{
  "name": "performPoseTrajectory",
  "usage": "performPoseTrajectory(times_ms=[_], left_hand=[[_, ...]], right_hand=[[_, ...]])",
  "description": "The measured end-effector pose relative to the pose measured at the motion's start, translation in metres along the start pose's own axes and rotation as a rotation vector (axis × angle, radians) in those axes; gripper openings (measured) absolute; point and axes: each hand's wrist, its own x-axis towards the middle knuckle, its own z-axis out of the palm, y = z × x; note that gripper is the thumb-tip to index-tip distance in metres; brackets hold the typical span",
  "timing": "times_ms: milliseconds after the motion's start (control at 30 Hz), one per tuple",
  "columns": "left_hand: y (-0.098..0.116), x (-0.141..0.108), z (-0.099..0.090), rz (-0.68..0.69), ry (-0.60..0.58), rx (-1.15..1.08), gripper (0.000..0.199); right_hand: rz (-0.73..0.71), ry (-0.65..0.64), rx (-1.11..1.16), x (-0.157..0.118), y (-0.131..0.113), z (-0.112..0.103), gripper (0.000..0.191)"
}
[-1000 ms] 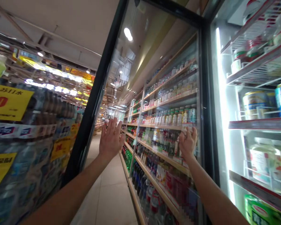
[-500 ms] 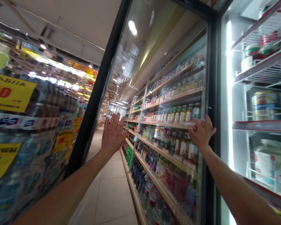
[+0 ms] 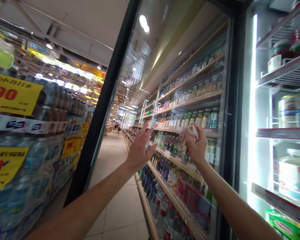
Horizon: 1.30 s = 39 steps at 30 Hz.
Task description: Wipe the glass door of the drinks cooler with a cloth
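A glass cooler door (image 3: 185, 43) with a black frame stands swung open in front of me. My left hand (image 3: 141, 146) lies open at the glass, fingers spread, holding nothing; whether the palm touches the pane I cannot tell. To its right, my right hand (image 3: 197, 146) is closed around a crumpled whitish cloth (image 3: 190, 132), which bulges out past the fingers near the glass. Shelves of bottles (image 3: 187, 121) show in the pane behind both hands.
At the right, the lit cooler (image 3: 253, 110) has wire shelves with jars, a can (image 3: 293, 108) and a green package (image 3: 285, 226). Stacked bottled drinks (image 3: 22, 196) with yellow price signs (image 3: 13, 93) line the left. A tiled aisle floor (image 3: 117, 200) runs ahead.
My right hand has moved left from the door's frame side towards the middle, with the cloth now plainly visible. My left hand has shifted right and slightly down. The view has turned a little.
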Motion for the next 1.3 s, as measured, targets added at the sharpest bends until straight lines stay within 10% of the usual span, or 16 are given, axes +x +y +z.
performPoseTrajectory(times_ms=[167, 467, 600, 733, 867, 967, 1200, 1300], left_hand=[[0.059, -0.003, 0.033, -0.450, -0.184, -0.663, 0.044], [0.037, -0.003, 0.035, -0.772, 0.043, -0.664, 0.025], [0.062, -0.002, 0.051, -0.729, -0.102, -0.825, 0.028], [0.070, 0.000, 0.044, -0.442, -0.286, -0.665, 0.034], [0.025, 0.011, 0.000, 0.065, -0.134, -0.030, 0.035], [-0.020, 0.021, -0.027, 0.077, 0.075, 0.444, 0.044], [-0.059, 0.023, -0.028, 0.033, 0.116, 0.694, 0.055], [-0.059, 0.021, -0.028, 0.041, 0.120, 0.708, 0.054]], right_hand=[[0.189, -0.140, 0.246, -0.053, -0.048, 0.024, 0.038], [-0.202, 0.164, -0.095, -0.052, -0.034, -0.025, 0.043], [-0.258, -0.231, -0.110, -0.074, -0.037, -0.012, 0.053], [-0.283, -0.068, -0.157, -0.069, 0.001, -0.004, 0.048], [-0.098, 0.181, -0.441, -0.023, 0.072, -0.036, 0.051], [0.062, 0.069, -0.609, -0.001, 0.104, -0.048, 0.058], [-0.419, -0.150, -0.437, -0.030, 0.042, 0.031, 0.036], [-0.402, -0.090, -0.487, -0.024, 0.042, 0.030, 0.028]])
